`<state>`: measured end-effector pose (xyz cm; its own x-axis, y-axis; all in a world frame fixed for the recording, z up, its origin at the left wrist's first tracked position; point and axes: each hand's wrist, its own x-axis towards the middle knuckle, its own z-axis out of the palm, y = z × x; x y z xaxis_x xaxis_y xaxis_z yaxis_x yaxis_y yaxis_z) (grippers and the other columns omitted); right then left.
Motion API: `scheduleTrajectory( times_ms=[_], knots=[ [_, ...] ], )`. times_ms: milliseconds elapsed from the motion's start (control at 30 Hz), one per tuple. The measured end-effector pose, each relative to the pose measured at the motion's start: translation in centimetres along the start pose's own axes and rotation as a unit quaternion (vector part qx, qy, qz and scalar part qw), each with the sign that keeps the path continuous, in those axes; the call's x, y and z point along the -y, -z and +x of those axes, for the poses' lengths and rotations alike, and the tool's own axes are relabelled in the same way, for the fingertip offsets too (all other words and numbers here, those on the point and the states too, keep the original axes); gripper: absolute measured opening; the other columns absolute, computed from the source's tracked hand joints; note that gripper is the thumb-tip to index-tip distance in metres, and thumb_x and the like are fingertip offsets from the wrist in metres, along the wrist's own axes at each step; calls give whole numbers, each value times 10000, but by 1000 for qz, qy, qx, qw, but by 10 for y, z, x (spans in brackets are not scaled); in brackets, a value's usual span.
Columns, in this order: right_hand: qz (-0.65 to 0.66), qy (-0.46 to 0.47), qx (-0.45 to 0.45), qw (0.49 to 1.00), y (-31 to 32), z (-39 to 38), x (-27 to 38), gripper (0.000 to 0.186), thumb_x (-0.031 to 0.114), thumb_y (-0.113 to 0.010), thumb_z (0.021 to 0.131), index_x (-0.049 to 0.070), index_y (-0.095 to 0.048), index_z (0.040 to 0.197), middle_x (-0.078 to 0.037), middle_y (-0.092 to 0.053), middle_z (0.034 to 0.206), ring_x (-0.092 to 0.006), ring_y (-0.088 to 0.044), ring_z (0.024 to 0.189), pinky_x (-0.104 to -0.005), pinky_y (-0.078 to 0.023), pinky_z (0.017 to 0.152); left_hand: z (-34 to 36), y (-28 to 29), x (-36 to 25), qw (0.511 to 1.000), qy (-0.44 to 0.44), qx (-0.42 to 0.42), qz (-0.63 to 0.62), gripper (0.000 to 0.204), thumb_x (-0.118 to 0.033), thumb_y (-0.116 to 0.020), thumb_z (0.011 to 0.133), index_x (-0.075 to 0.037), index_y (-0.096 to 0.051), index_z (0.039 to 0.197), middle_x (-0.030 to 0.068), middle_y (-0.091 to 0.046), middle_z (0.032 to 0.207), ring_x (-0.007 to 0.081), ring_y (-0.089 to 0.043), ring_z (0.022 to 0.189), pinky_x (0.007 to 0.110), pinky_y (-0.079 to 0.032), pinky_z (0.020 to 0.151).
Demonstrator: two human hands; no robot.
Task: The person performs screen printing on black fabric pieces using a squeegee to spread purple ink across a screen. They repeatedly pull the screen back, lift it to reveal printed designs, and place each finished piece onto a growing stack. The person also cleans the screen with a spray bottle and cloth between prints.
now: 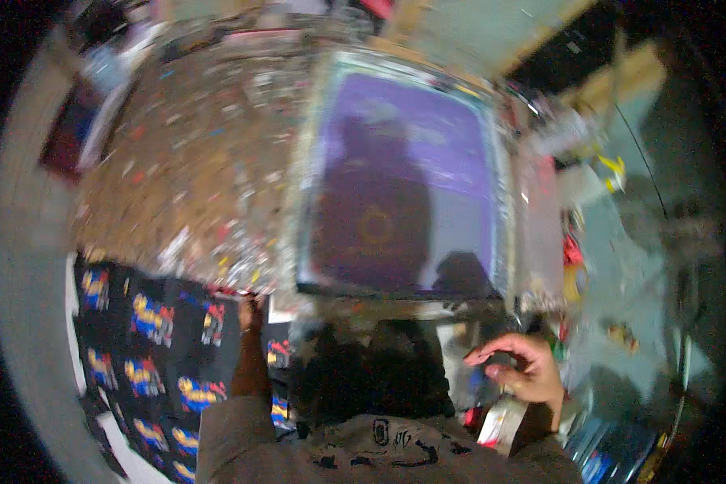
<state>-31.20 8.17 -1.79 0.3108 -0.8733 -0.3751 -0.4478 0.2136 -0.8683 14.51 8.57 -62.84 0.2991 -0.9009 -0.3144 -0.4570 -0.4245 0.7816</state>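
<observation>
My left hand (251, 310) reaches to the far edge of black printed pieces (145, 355) with yellow, blue and red designs. Its fingers are smeared, so I cannot tell whether they grip the edge. Ahead of me lies a printing screen (460, 218), a pale frame around purple mesh with a faint ring-shaped design. A shadow darkens much of it. My right hand (528, 371) hovers near the screen's lower right corner, fingers bent and apart from the thumb, with nothing visible in it. A dark surface (371, 367) lies between the screen and my body.
A brown board (194, 145) with many coloured flecks and stains spreads left of the screen. Blurred clutter, including a yellow item (613, 171) and a red item (572, 248), lies to the right. A white box-like thing (500, 423) is beside my right forearm.
</observation>
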Motion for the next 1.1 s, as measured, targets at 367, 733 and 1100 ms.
scheduleTrajectory(
  times_ms=[367,733,1100],
  knots=[
    [16,-107,-198,974,76,15,-22,171,1,-676,917,20,-684,1087,-87,-718,1074,-174,-672,1013,-313,-525,906,53,-20,-5,792,306,43,-526,158,-186,-736,876,-36,-714,918,107,-706,831,240,-697,784,391,-572,743],
    [-84,0,-224,971,71,14,-56,216,270,-677,989,106,-702,1126,-88,-696,1055,-207,-642,969,-288,-495,853,-122,169,-84,822,55,-504,-257,152,-167,-646,973,-23,-691,951,46,-644,769,119,-596,638,268,-490,576],
    [-25,8,-359,933,110,5,-120,50,-6,-643,931,-14,-678,965,-12,-693,887,-89,-611,809,-270,-510,765,-56,299,-202,890,-165,-415,-96,361,-213,-515,1063,34,-619,1306,138,-670,1279,206,-633,1046,330,-503,905]
  ],
)
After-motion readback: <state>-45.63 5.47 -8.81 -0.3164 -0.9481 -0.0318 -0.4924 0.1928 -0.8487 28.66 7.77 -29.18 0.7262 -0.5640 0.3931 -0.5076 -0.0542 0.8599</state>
